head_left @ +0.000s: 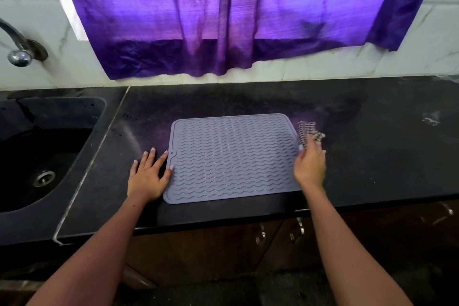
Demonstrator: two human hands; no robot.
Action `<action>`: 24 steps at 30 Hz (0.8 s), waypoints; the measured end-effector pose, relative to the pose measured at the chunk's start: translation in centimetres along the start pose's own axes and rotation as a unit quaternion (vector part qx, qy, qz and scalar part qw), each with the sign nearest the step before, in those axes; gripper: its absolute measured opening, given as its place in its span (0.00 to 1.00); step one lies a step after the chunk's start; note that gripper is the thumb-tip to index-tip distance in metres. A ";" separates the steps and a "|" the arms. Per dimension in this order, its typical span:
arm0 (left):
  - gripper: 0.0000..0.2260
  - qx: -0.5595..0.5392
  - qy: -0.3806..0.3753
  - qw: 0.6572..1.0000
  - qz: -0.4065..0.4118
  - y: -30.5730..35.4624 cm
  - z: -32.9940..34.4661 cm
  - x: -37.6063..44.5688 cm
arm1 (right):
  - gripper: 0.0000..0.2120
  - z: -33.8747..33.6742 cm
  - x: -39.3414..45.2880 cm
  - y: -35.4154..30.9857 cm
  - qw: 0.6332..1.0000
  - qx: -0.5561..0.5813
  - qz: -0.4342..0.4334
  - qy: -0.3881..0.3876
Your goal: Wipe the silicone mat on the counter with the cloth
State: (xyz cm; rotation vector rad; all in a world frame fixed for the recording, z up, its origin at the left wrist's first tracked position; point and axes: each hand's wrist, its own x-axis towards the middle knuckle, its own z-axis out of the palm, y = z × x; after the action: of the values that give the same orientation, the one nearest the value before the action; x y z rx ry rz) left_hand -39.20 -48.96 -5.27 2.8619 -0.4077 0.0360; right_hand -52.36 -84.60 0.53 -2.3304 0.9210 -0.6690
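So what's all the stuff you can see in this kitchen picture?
silicone mat: one, grey-lilac, wavy ridges, flat on the counter, middle.
cloth: one, checked, at the mat's right edge, blurred.
counter: one, black, across the view.
sink: one, black, left, with a metal drain.
tap: one, silver, on the wall above the sink.
curtain: one, purple, hanging behind the counter.
cabinet handles: several, metal, below the counter.
left hand: fingers spread flat, at the mat's left edge.
right hand: holds the cloth.
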 end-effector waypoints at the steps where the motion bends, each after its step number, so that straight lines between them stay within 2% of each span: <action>1: 0.39 -0.002 0.002 1.000 0.000 0.0 0.0 0.0 | 0.22 0.9 -0.5 0.2 0.998 -0.035 -0.035 -0.042; 3: 0.39 -0.004 0.003 1.000 0.000 0.0 0.0 0.1 | 0.26 2.7 -1.6 0.7 0.986 -0.098 -0.056 -0.121; 4: 0.38 -0.002 0.003 1.000 0.000 0.0 0.1 0.0 | 0.28 3.2 -2.0 0.8 0.983 -0.113 -0.053 -0.133; 12: 0.38 0.002 0.006 1.000 -0.003 0.0 0.2 0.0 | 0.25 3.7 -1.7 0.8 0.990 -0.085 -0.016 -0.108; 14: 0.38 0.003 0.005 1.000 -0.003 0.0 0.1 -0.1 | 0.24 3.5 -1.4 0.1 0.994 -0.034 0.026 -0.098; 16: 0.38 0.003 0.002 1.000 -0.005 0.1 0.0 0.0 | 0.21 2.9 -0.4 -0.8 0.989 0.076 0.109 -0.062; 19: 0.38 0.003 0.001 1.000 -0.007 0.2 -0.1 -0.1 | 0.19 2.0 1.3 -2.3 0.945 0.241 0.223 0.016; 21: 0.38 0.002 0.000 1.000 -0.008 0.2 -0.1 -0.1 | 0.20 2.0 1.6 -3.1 0.954 0.220 0.201 0.045; 24: 0.38 -0.001 0.003 1.000 -0.008 0.2 -0.1 -0.1 | 0.22 3.4 1.7 -3.1 0.992 0.115 0.054 0.003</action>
State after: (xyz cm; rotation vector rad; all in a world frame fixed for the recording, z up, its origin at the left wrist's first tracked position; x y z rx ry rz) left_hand -39.39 -49.06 -5.15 2.8624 -0.3848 0.0411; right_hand -47.78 -82.86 0.43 -2.0615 0.9137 -0.7000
